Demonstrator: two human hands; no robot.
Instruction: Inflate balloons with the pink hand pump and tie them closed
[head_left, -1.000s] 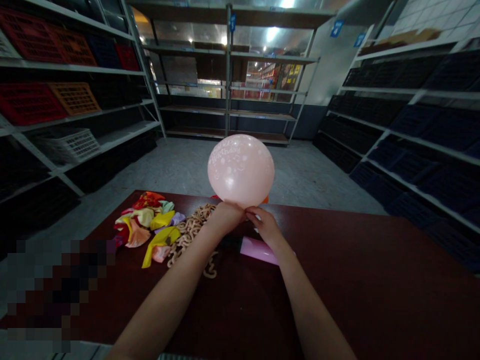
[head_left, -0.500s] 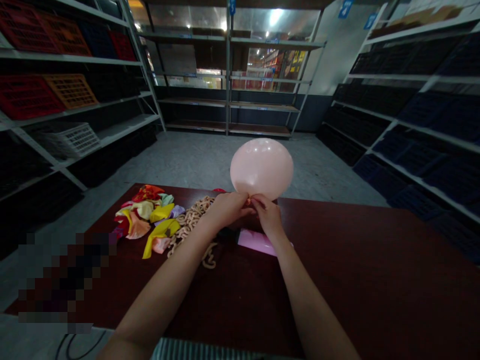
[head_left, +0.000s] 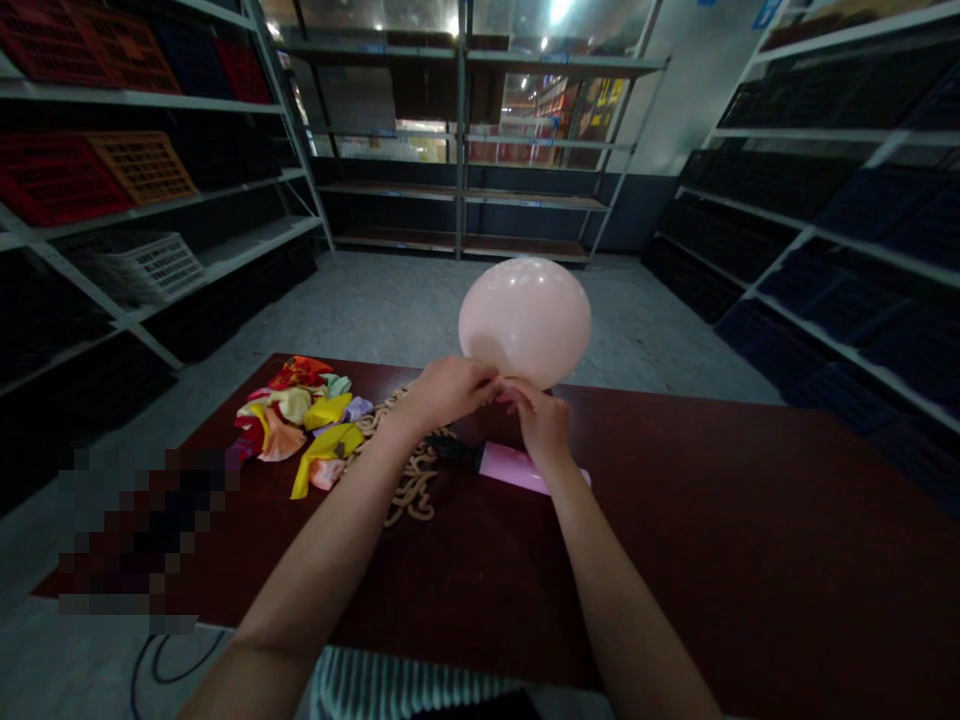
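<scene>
A pale pink inflated balloon (head_left: 525,322) stands above the table, its neck pinched between my left hand (head_left: 450,392) and my right hand (head_left: 540,422). The fingers of both hands meet at the neck, which they mostly hide. Just below my right hand lies a pink hand pump (head_left: 521,467) with a black nozzle (head_left: 454,451). A tangle of tan linked loops (head_left: 409,470) runs under my left forearm. Further left lies a heap of colourful deflated balloons (head_left: 296,425).
The dark red table (head_left: 712,520) extends to the right and towards me. Metal shelves (head_left: 180,190) with red and orange crates and a white basket (head_left: 142,265) stand on the left. Dark crates fill shelves on the right, beyond a grey floor.
The balloon has turned, and its printed lettering no longer shows. My hands have come together at its neck. The pump's black nozzle is now visible, and the view has tilted.
</scene>
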